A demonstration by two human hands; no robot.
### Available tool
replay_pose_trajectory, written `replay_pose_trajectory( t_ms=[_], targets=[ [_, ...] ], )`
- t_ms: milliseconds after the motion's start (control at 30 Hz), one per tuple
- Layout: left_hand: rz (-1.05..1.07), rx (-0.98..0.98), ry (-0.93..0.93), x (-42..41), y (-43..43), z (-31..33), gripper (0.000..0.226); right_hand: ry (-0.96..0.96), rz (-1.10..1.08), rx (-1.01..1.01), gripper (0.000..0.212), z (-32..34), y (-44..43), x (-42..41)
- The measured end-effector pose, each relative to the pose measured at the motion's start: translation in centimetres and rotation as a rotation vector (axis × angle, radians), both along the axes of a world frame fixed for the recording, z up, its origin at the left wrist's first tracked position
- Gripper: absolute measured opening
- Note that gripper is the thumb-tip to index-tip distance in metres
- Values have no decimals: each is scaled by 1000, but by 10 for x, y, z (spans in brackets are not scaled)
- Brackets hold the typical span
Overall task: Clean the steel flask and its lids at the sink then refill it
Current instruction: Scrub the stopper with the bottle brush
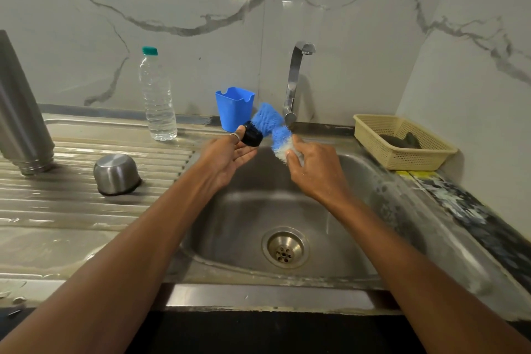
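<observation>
Our left hand (227, 158) pinches the black inner lid (253, 137) and our right hand (314, 174) grips the blue bottle brush (268, 120), both at frame centre over the sink basin (250, 218), likely so drips fall inside. We see the brush's long axis slant from lower right up to the left, bristles against the lid. Our steel flask (20, 106) stands mouth-down, roughly upright, at the left edge, apparently draining.

— What is cut off left of the sink (258, 210)?
— The flask (20, 112): the left edge crops it.
— Above the sink?
— The brush (271, 126) is blurred, its handle hidden in the right hand (316, 172); the left hand (227, 158) covers part of the lid (253, 136).
— Right of the sink?
— A dark thing (400, 140) in the basket (402, 162), unidentifiable.
</observation>
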State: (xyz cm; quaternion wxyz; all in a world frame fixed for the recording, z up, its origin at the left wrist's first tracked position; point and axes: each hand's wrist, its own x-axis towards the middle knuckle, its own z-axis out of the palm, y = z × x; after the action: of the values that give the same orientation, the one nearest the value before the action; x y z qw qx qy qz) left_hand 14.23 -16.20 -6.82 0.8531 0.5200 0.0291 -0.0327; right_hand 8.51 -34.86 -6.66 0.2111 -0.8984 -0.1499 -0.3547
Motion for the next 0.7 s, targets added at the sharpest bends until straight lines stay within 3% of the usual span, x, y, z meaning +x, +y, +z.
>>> replay_pose_trajectory(
  t_ms=[700],
  targets=[
    [17, 64, -14, -3, -1, -1, 29, 3, 45, -53, 35, 1, 13, -2]
  ],
)
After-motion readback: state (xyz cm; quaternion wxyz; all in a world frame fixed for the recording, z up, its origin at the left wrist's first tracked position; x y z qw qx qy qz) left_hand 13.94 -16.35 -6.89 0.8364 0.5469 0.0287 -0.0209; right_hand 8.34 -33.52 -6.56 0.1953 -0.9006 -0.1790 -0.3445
